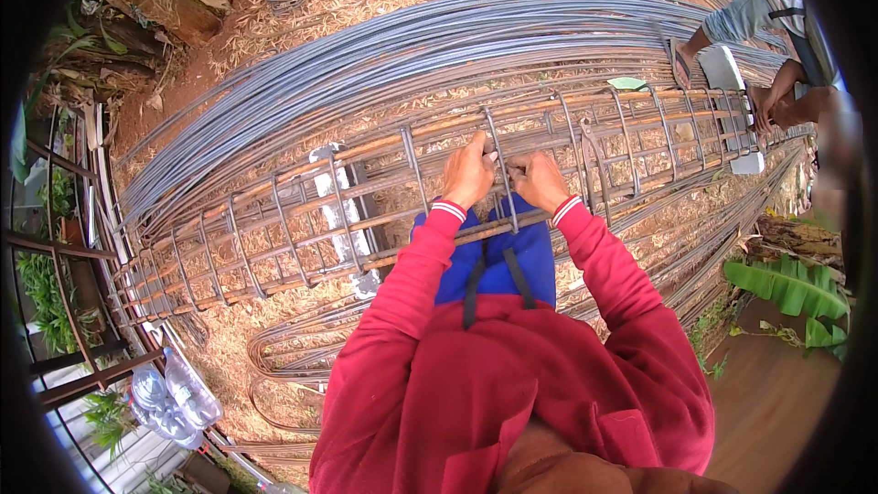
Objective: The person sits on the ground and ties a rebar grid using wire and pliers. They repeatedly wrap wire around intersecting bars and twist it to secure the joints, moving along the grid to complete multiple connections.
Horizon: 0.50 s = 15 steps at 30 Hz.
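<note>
A long rebar cage (283, 220) of brown bars and square stirrups stretches from left to right before me. My left hand (469, 172) is at a stirrup (491, 133) in its middle, the fingers curled in a pinch. On the other side of the same stirrup my right hand (541, 181) is closed too, its fingertips pointing at the left hand's. Whatever lies between the fingers is too small to make out. Just right of my right hand, a pair of rusty pincers (593, 160) rests against the cage bars.
A white-topped block (340, 210) sits under the cage at left, another (721, 69) at right. Behind lies a bundle of grey rebar (393, 32). At the right a co-worker's hands (777, 105) are at the cage's end. Clear plastic bottles (187, 393) lie lower left.
</note>
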### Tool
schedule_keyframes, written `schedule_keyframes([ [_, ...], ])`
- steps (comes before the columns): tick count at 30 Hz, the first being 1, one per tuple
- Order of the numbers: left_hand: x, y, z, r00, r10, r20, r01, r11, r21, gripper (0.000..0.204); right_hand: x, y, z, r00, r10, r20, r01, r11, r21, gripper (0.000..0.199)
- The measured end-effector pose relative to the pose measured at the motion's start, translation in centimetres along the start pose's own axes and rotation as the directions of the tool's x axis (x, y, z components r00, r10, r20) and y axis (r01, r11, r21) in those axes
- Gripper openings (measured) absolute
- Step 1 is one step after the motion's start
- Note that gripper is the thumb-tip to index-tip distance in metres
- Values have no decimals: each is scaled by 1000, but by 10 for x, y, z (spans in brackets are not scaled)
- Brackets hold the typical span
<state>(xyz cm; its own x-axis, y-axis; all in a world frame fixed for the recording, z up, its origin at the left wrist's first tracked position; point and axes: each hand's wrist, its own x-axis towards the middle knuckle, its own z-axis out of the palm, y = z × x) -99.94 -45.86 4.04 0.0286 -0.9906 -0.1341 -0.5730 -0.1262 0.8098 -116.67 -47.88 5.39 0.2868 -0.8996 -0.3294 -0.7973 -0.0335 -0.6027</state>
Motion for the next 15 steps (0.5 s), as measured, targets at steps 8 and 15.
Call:
schedule_keyframes([
  [8, 1, 4, -1, 1000, -16, 4, 16, 1000, -5, 12, -1, -13, -14, 950, -271, -156, 260, 962, -85, 14],
  [15, 0, 10, -4, 998, -45, 48, 45, 999, 2, 13, 13, -34, -66, 967, -83, 239, 65, 994, 85, 19],
])
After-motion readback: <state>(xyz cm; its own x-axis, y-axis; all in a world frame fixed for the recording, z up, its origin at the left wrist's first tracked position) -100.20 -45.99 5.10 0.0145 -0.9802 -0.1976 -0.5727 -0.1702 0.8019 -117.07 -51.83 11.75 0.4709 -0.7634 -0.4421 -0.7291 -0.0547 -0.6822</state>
